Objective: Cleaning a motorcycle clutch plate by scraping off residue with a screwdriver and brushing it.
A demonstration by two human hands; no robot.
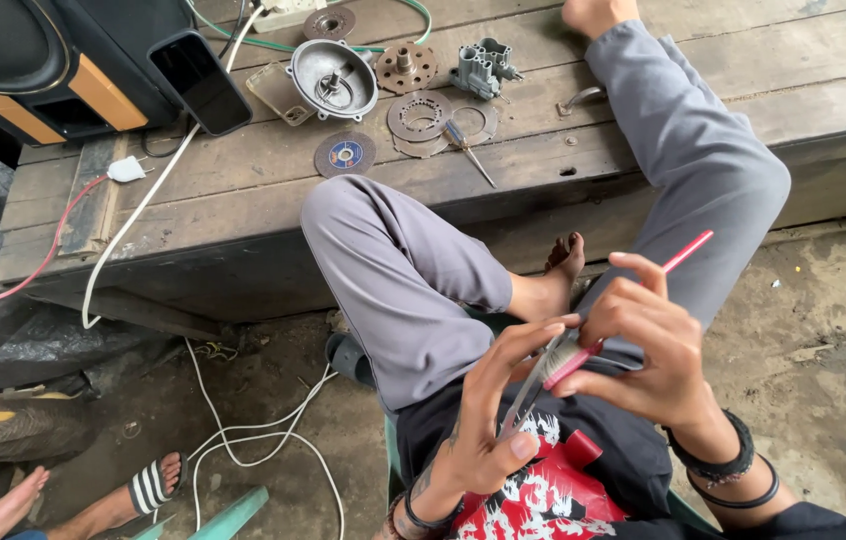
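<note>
My left hand (488,420) grips a thin flat metal strip (531,388) between thumb and fingers, over my lap. My right hand (643,345) holds a slim red stick-like tool (678,258) that slants up to the right, its lower end meeting the metal strip near my left fingertips. Both hands hover above my grey trouser legs (393,270), and my bare feet rest against the wooden bench (243,190). Black bands circle my right wrist.
On the bench lie a round metal housing (333,78), flat metal discs (421,115), a small abrasive disc (345,154), a grey cast part (481,68), a screwdriver (468,150), a phone (201,82) and a speaker (33,60). White cables (243,430) trail to the dirt floor. Another person's sandalled foot (148,488) is at lower left.
</note>
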